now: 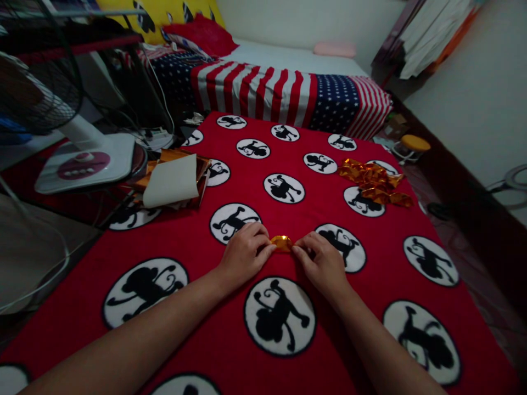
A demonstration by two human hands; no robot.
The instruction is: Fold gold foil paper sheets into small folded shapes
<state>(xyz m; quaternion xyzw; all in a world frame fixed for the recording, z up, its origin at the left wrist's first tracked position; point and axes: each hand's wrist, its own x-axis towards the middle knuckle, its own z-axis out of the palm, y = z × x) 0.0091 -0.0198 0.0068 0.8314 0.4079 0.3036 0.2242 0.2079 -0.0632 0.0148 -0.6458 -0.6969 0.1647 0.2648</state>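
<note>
A small folded piece of shiny gold foil paper (281, 243) lies between my hands, just over the red cloth with monkey prints (255, 258). My left hand (247, 248) pinches its left end between thumb and fingers. At the opposite end, my right hand (321, 259) grips the foil the same way. Several folded gold foil pieces (373, 181) are heaped at the right far side of the cloth. On the left rests a stack of gold sheets (168, 156) with a pale sheet (172, 181) on top.
Beyond the cloth stands a bed with a stars-and-stripes cover (263, 90). A fan base (88, 159) stands at the left, with cables around it. A yellow-topped stool (415, 144) is at the right, near the wall.
</note>
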